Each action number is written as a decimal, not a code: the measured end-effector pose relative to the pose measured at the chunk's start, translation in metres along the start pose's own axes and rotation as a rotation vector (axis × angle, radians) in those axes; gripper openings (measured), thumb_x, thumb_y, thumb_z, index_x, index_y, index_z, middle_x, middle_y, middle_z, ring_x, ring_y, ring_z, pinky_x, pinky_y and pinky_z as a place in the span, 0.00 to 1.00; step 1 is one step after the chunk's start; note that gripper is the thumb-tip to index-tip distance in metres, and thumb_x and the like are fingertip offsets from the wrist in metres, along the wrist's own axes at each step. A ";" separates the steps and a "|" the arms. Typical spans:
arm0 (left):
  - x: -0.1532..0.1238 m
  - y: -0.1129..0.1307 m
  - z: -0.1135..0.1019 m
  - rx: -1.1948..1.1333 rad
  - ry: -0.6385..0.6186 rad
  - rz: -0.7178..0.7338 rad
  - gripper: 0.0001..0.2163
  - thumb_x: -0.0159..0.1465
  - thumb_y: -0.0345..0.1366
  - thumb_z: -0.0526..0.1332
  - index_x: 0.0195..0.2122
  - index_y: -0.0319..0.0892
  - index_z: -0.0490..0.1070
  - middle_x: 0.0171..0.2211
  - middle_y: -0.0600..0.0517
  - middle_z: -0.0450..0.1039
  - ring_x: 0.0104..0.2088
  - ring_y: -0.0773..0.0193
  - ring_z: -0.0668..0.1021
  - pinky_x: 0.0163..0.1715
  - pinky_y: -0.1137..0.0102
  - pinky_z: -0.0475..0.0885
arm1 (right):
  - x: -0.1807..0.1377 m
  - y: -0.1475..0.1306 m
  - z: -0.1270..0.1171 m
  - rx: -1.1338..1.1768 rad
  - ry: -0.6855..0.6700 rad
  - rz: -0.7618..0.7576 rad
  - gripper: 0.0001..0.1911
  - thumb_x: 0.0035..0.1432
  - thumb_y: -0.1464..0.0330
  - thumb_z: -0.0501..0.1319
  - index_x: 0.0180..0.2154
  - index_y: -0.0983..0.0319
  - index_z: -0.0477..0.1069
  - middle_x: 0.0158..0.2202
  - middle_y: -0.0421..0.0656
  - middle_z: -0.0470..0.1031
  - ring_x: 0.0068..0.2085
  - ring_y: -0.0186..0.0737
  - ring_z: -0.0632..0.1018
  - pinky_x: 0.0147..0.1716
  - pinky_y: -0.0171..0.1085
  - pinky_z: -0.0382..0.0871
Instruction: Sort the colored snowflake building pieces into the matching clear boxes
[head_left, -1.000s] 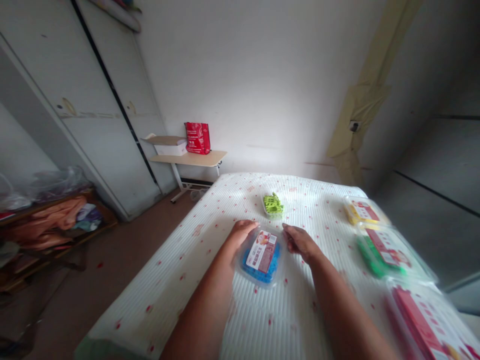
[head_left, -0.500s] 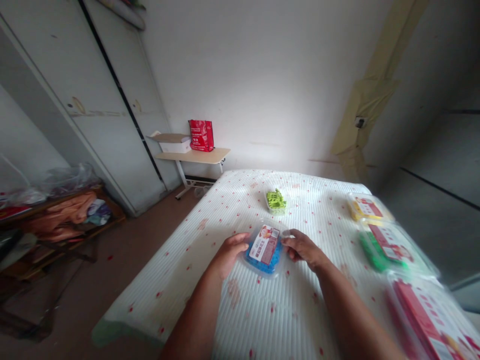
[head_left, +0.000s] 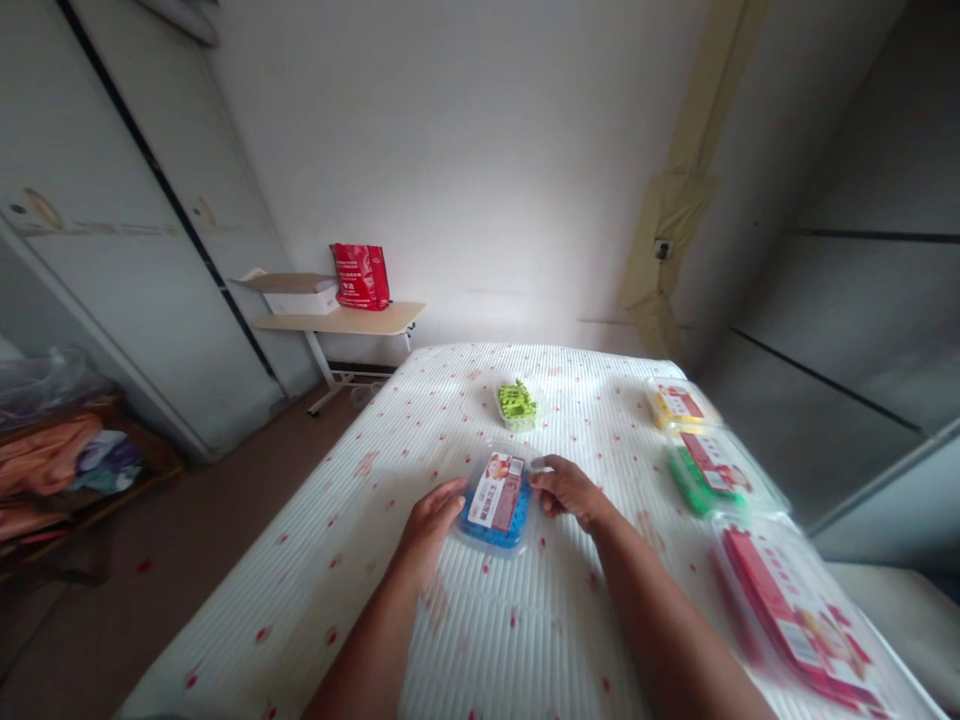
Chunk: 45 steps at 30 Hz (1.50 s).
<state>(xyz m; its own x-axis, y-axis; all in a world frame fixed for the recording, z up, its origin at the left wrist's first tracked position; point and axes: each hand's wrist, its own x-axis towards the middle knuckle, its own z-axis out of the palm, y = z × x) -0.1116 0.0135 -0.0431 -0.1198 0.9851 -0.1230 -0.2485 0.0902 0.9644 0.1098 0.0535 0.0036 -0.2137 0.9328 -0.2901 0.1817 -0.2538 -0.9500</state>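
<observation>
A clear plastic container of blue pieces [head_left: 496, 500], with a white and dark red label on its lid, rests on the bed in front of me. My left hand [head_left: 433, 515] grips its left edge, thumb on top. At the opposite edge, my right hand [head_left: 564, 490] pinches the rim between thumb and fingers. Just beyond it stands an open container of lime-green pieces [head_left: 517, 402], heaped above the rim.
Along the bed's right side lie lidded containers with yellow [head_left: 679, 402], green [head_left: 705, 470] and pink-red [head_left: 795, 610] contents. A small table [head_left: 352, 319] beyond the bed holds a red bag [head_left: 361, 276] and a white box [head_left: 300, 298]. The patterned bedspread [head_left: 360, 570] lies beneath everything.
My view has turned to the right, so everything sits further left. Both hands keep their places on the blue container's edges.
</observation>
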 end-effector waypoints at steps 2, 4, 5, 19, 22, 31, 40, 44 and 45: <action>-0.003 -0.003 0.007 -0.008 0.015 0.013 0.23 0.49 0.44 0.68 0.44 0.37 0.75 0.46 0.44 0.77 0.49 0.52 0.76 0.50 0.63 0.68 | 0.001 -0.001 -0.003 -0.102 0.094 0.006 0.24 0.52 0.58 0.61 0.47 0.65 0.64 0.25 0.40 0.74 0.18 0.30 0.68 0.19 0.32 0.62; -0.006 -0.005 0.016 -0.018 -0.009 0.028 0.22 0.50 0.46 0.67 0.43 0.38 0.75 0.46 0.44 0.76 0.50 0.53 0.76 0.50 0.64 0.69 | -0.001 -0.004 -0.007 -0.302 0.251 -0.029 0.25 0.54 0.59 0.60 0.50 0.66 0.63 0.30 0.45 0.76 0.24 0.35 0.74 0.25 0.35 0.67; -0.008 -0.005 0.020 -0.033 -0.034 0.027 0.21 0.51 0.47 0.66 0.43 0.39 0.75 0.46 0.45 0.76 0.50 0.53 0.75 0.49 0.65 0.69 | -0.003 -0.007 -0.009 -0.423 0.335 -0.059 0.26 0.54 0.59 0.59 0.51 0.66 0.63 0.35 0.48 0.77 0.30 0.39 0.76 0.30 0.37 0.69; -0.023 -0.002 0.045 -0.304 -0.266 -0.085 0.15 0.55 0.44 0.65 0.37 0.37 0.76 0.40 0.44 0.78 0.43 0.57 0.78 0.43 0.67 0.71 | -0.070 -0.009 0.055 -1.247 0.339 -0.151 0.51 0.44 0.50 0.63 0.66 0.53 0.44 0.69 0.46 0.36 0.65 0.69 0.40 0.52 0.71 0.46; -0.021 -0.004 0.044 -0.330 -0.246 -0.107 0.15 0.53 0.43 0.66 0.36 0.38 0.76 0.39 0.44 0.78 0.43 0.57 0.78 0.43 0.68 0.71 | -0.073 -0.005 0.055 -1.319 0.404 -0.279 0.48 0.46 0.50 0.62 0.65 0.54 0.48 0.69 0.48 0.39 0.66 0.67 0.39 0.53 0.71 0.41; -0.020 -0.006 0.043 -0.344 -0.291 -0.103 0.16 0.54 0.43 0.66 0.38 0.37 0.76 0.42 0.42 0.77 0.44 0.55 0.77 0.45 0.64 0.70 | -0.068 0.015 0.061 -1.420 0.403 -0.376 0.29 0.59 0.67 0.55 0.61 0.49 0.56 0.68 0.47 0.47 0.65 0.60 0.52 0.53 0.71 0.44; -0.021 -0.005 0.041 -0.281 -0.243 -0.115 0.19 0.51 0.46 0.68 0.38 0.37 0.76 0.39 0.42 0.78 0.42 0.55 0.78 0.49 0.60 0.68 | -0.034 0.008 0.006 -1.420 0.586 -0.194 0.27 0.61 0.74 0.48 0.61 0.52 0.58 0.66 0.47 0.54 0.63 0.57 0.55 0.54 0.68 0.46; -0.022 -0.003 0.041 -0.259 -0.254 -0.119 0.19 0.50 0.46 0.68 0.37 0.37 0.77 0.37 0.43 0.78 0.41 0.56 0.78 0.49 0.59 0.68 | -0.002 -0.002 -0.024 -1.378 0.647 -0.096 0.27 0.62 0.75 0.44 0.59 0.54 0.61 0.64 0.48 0.57 0.62 0.54 0.57 0.54 0.63 0.49; -0.023 -0.002 0.041 -0.257 -0.250 -0.121 0.19 0.50 0.46 0.68 0.37 0.37 0.77 0.37 0.43 0.78 0.41 0.57 0.78 0.49 0.59 0.68 | 0.006 -0.004 -0.030 -1.364 0.656 -0.090 0.26 0.62 0.75 0.43 0.59 0.55 0.61 0.64 0.49 0.58 0.62 0.53 0.58 0.55 0.62 0.49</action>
<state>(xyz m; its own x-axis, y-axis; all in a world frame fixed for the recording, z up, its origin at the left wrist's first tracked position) -0.0695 -0.0030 -0.0329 0.1561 0.9776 -0.1412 -0.4832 0.2002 0.8523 0.1363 0.0678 0.0089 0.1132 0.9707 0.2118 0.9936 -0.1106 -0.0241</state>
